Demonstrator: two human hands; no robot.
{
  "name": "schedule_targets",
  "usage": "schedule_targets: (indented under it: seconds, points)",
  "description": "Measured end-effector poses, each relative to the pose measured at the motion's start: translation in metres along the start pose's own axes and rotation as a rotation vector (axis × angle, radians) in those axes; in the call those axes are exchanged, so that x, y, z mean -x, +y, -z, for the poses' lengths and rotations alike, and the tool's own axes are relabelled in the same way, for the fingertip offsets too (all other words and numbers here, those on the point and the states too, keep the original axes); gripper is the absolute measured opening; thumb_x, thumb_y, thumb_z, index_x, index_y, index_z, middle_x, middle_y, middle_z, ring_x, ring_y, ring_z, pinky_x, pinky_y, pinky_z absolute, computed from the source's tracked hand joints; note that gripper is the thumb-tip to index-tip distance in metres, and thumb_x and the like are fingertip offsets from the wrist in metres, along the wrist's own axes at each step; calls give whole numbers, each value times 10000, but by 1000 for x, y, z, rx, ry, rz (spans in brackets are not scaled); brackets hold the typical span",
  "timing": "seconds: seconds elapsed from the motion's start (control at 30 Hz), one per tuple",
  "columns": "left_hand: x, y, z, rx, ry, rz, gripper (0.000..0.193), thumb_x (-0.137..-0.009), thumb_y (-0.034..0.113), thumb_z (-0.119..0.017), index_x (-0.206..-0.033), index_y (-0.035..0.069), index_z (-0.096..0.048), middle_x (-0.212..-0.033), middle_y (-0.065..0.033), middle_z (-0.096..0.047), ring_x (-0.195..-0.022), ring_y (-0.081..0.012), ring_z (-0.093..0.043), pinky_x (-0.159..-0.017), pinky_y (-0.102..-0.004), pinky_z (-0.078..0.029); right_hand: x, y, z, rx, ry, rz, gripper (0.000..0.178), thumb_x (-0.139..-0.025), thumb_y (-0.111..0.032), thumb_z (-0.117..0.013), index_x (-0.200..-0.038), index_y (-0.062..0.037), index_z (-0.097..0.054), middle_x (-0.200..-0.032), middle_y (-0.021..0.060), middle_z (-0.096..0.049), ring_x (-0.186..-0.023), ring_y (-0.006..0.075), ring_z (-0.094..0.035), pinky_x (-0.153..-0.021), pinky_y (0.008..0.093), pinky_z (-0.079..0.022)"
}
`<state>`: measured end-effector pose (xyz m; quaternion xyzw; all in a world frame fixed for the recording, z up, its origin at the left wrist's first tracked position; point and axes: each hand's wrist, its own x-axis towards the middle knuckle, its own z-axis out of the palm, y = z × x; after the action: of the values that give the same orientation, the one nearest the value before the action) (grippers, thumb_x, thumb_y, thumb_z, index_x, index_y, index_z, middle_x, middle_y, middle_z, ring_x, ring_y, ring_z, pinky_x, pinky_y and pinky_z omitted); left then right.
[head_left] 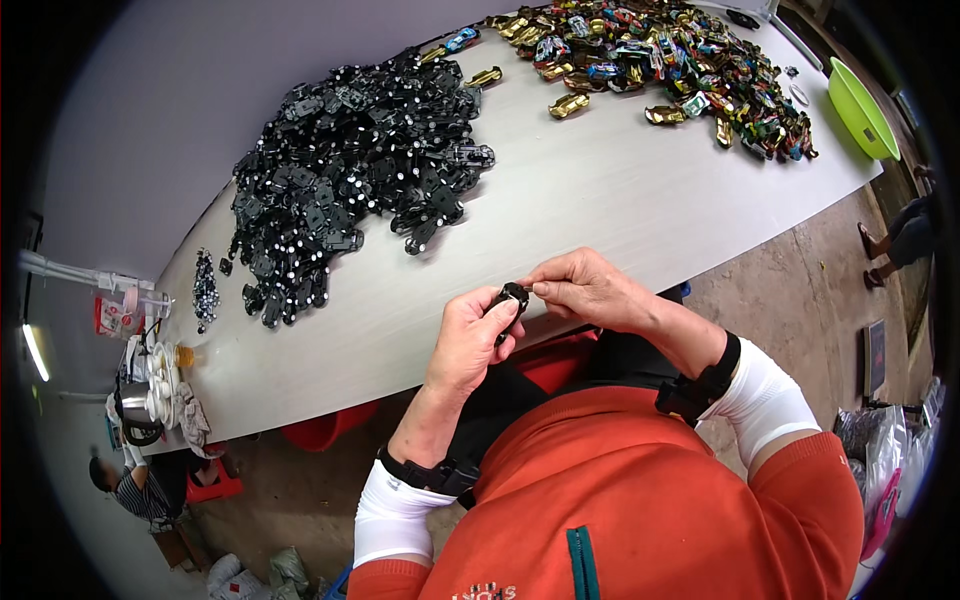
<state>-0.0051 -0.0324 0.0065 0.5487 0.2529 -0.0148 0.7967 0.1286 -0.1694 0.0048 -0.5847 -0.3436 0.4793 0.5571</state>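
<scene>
Near the table's front edge, my left hand (466, 338) is closed around a black toy car chassis (514, 294), thumb on top. My right hand (592, 290) meets the chassis at its right side, thumb and forefinger pinched together. Whatever lies between those fingertips is too small to make out. Beyond my hands is a large heap of black toy car chassis (345, 170) with pale wheel parts. Farther right lies a pile of shiny, multicoloured toy car bodies (660, 60), with a few gold ones (569, 106) lying apart from it.
The white table (560, 190) curves across the view. A small strip of shiny little parts (205, 290) lies at its left. A lime-green basin (862, 112) stands at the far right edge. A person in a striped top (150, 490) is at lower left; another person's legs (900, 240) show right.
</scene>
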Motion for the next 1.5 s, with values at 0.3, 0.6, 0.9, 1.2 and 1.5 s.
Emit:
schedule_targets:
  seconds: [0.3,0.6,0.9,1.2,1.5]
  points:
    - [2,-7,-8,45,-31,19,116,-883,102,-526,-861,3,-583,-630,-56,-557,-421,-66,-442,-357,-156,-300,9,-1,-3,25,31,4,152,-884,-73,-467,-788,2,-556,-567,-22,-437,-504,57,-385,-441,232,-320]
    - [8,-9,-21,-51,8,-167,109,-883,98,-515,-868,7,-574,-632,-34,-544,-444,-56,-442,-373,-166,-292,15,3,-12,536,238,219,143,-896,-113,-494,-828,-10,-566,-604,-24,-486,-523,94,-447,-486,261,-386]
    - [16,-77,6,-101,-300,426,177,-900,169,-508,-1006,29,-529,-689,-67,-593,-446,-77,-490,-375,-168,-348,44,-9,36,-86,235,65,110,-939,-116,-372,-997,-26,-399,-718,56,-548,-513,79,-487,-472,208,-398]
    - [-47,-151,29,-1108,-107,-530,529,-812,379,-602,-1167,-1,-505,-995,-222,-603,-927,-328,-587,-842,-385,-459,-2,-6,145,730,875,353,179,-799,-84,-596,-961,-15,-629,-680,59,-603,-607,91,-535,-577,257,-449]
    - [49,3,49,-652,-161,-178,267,-772,45,-622,-1026,-33,-597,-736,-128,-640,-568,-131,-582,-529,-250,-472,-21,-13,227,1566,837,-84,77,-745,-130,-623,-815,-117,-649,-849,95,-592,-789,302,-590,-710,397,-464]
